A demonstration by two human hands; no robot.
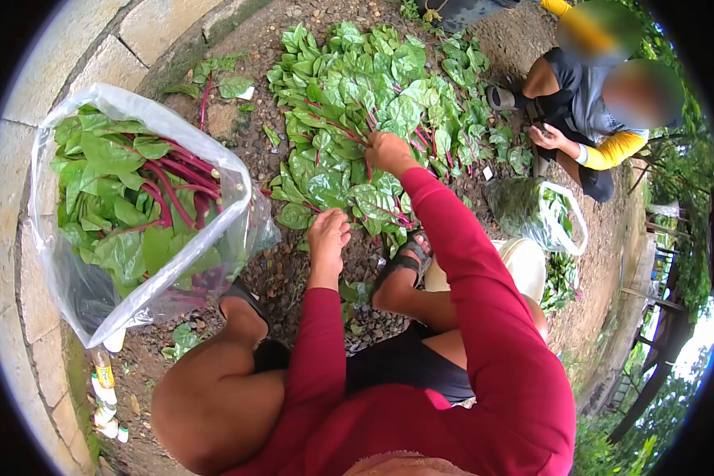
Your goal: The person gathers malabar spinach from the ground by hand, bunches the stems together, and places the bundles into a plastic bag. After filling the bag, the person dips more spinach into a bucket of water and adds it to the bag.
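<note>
A wide pile of leafy greens with red-purple stems, looking like Malabar spinach [349, 87], lies on the ground in front of me. My right hand [390, 153] reaches into the pile, its fingers closed round a red spinach stem [345, 129]. Lower and to the left, my left hand [329, 232] hovers by the near edge of the pile. Its fingers are loosely curled and apart, with nothing visible in them. On my left stands a clear plastic bag [242, 178], its mouth wide, holding more bunches with thick purple stems.
Small bottles [103, 377] line the stone curb [24, 262] at left. A second plastic bag of greens [523, 210] and a pale round container [523, 266] are at my right. Co-workers crouch at upper right, one hand [549, 137] visible near the pile. Loose leaves [184, 339] lie by my feet.
</note>
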